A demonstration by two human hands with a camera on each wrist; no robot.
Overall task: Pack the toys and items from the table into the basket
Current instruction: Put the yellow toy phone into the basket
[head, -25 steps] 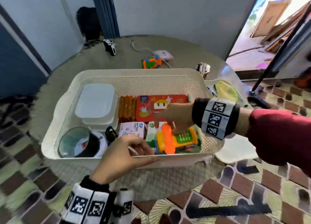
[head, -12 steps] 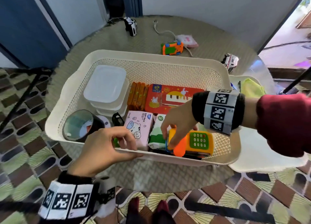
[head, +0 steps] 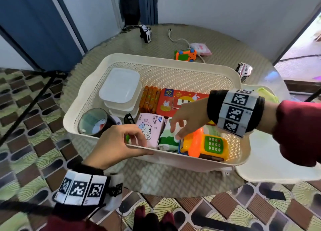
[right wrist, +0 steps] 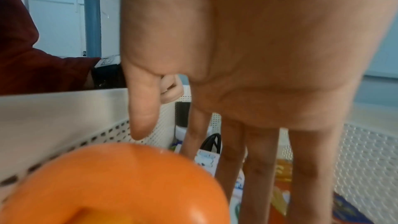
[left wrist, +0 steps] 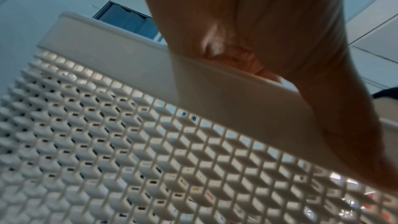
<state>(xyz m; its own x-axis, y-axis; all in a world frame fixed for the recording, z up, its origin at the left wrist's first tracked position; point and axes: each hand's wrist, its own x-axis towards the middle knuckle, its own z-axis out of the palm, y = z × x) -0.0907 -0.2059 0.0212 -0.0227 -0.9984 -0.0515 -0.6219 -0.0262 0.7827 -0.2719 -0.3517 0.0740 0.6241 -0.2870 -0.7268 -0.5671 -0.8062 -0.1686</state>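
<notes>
A cream mesh basket (head: 166, 64) stands on the round woven table. In its front right corner lies a yellow toy phone (head: 215, 144) with an orange handset (right wrist: 112, 185). My right hand (head: 177, 131) hovers just above the handset, fingers (right wrist: 256, 168) straight, holding nothing. My left hand (head: 133, 141) grips the basket's near rim (left wrist: 129, 60), thumb along the outside and fingers curled over the inside. On the table behind the basket are a black-and-white toy car (head: 145, 33), an orange-green toy car (head: 185, 55), a white toy car (head: 243, 71) and a pink packet (head: 200, 48).
The basket also holds stacked white containers (head: 119, 86), a tape roll (head: 93, 122), a pink tissue pack (head: 151, 128), a green pack (head: 167, 138), a red box (head: 175, 102) and orange bars (head: 150, 98). A cream lid (head: 271, 161) lies right of the basket, and a white cable (head: 178, 39) at the back.
My right hand has let go of the toy phone and its fingers have straightened above it. The phone now lies in the basket's front right corner. My left hand stays on the rim.
</notes>
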